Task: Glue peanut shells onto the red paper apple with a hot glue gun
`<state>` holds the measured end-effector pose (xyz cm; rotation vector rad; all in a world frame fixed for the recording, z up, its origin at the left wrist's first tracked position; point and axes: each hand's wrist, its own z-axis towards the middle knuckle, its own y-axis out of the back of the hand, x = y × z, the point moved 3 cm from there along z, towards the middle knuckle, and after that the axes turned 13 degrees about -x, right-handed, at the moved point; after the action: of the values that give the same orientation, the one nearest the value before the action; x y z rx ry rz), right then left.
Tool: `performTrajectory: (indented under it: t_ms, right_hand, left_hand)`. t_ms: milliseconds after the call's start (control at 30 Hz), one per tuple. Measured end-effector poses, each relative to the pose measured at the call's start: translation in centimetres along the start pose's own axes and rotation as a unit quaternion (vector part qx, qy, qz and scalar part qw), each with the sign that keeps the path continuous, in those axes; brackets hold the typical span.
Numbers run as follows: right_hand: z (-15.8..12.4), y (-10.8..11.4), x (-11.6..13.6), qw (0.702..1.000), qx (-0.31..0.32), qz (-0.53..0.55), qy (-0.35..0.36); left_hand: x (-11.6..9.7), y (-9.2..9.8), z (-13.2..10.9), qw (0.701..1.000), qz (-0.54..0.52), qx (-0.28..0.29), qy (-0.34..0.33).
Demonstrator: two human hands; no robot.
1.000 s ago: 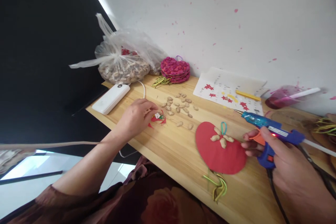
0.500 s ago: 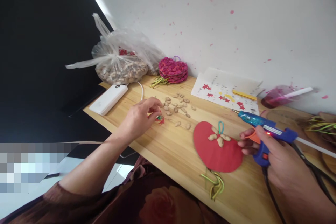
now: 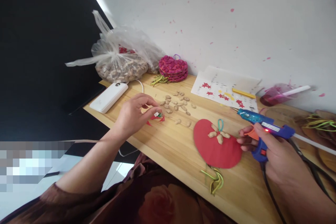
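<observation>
Plenty of bare wood here between the loose tan peanuts [image 3: 176,108] and the near edge of the pale wooden table [image 3: 178,147]. The flat, rounded red piece [image 3: 219,154] lies inside that edge, four peanuts fanned around its teal loop [image 3: 221,125], yellow-green strings [image 3: 216,182] trailing below. The right hand [image 3: 278,154] wraps firmly round the blue plastic glue gun [image 3: 274,127]; the left hand's [image 3: 131,115] thumb and forefinger bend close together, grip impossible to tell.

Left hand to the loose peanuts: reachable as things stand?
Likely yes. The left hand hovers right next to the loose peanuts, with nothing visible standing between. The glue gun, in the right hand, is well off to the side.
</observation>
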<state>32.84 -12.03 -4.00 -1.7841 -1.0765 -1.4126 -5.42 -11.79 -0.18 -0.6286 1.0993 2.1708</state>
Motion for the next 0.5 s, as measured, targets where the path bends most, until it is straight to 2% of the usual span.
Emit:
performTrajectory:
  t_ms: [100,167,333,433,500]
  right_hand:
    - [-0.1,-0.1,0.2,1.000,-0.008,0.001,0.003]
    - [-0.2,-0.1,0.3,1.000,-0.008,0.000,0.005]
    - [-0.1,-0.1,0.2,1.000,-0.005,-0.002,0.004]
    - [0.1,0.1,-0.2,1.000,-0.006,-0.006,0.004]
    - [0.2,0.3,-0.6,1.000,-0.001,-0.007,0.000]
  left_hand:
    - [0.5,-0.2,0.1,0.996,-0.038,-0.045,0.063]
    - [1.0,-0.4,0.1,0.992,-0.047,-0.046,0.104]
    - [1.0,-0.5,0.0,0.992,-0.053,-0.046,0.109]
    - [1.0,-0.6,-0.1,0.978,-0.133,-0.045,0.153]
    - [1.1,-0.8,-0.2,0.956,-0.212,-0.033,0.201]
